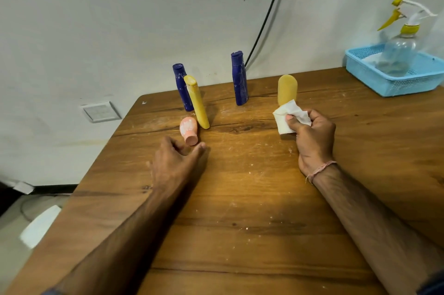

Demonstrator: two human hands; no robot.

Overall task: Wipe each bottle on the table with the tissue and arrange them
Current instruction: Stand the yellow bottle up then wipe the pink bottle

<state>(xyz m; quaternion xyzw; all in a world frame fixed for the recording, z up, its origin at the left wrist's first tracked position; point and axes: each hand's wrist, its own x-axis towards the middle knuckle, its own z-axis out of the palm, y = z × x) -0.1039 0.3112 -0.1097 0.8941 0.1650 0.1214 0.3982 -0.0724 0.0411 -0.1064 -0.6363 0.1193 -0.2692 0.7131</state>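
On the wooden table [240, 198] stand two dark blue bottles, one at the left [183, 87] and one further right [239, 78]. A slim yellow bottle [197, 102] leans in front of the left blue one. A small pink bottle [189, 131] sits cap down close to it. An amber rounded bottle [287, 89] stands to the right, its lower part hidden behind a white tissue [289, 117]. My right hand [312, 138] is shut on the tissue just in front of that bottle. My left hand [177, 160] is open, fingers spread, just short of the pink bottle.
A light blue plastic basket [389, 83] holding a clear spray bottle [400, 49] with a yellow trigger stands at the table's far right corner. A black cable [266, 13] runs down the wall behind. The table's left edge drops to the floor.
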